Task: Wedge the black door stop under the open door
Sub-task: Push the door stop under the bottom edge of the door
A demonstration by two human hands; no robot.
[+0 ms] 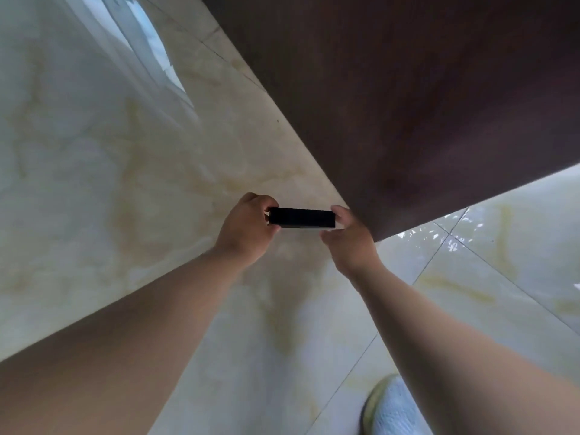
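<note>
A black door stop (302, 218), a flat dark block, is held level above the tiled floor. My left hand (248, 229) grips its left end between thumb and fingers. At the right end my right hand (350, 238) pinches it with thumb and fingertips. The dark brown door (408, 98) fills the upper right, and its lower corner (376, 238) sits just right of my right hand. The stop is beside the door's edge, apart from the floor gap.
Glossy cream marble tiles (125, 183) cover the floor, with grout lines at the right. A window's reflection (147, 48) shines at the top left. A white shoe (392, 409) shows at the bottom right.
</note>
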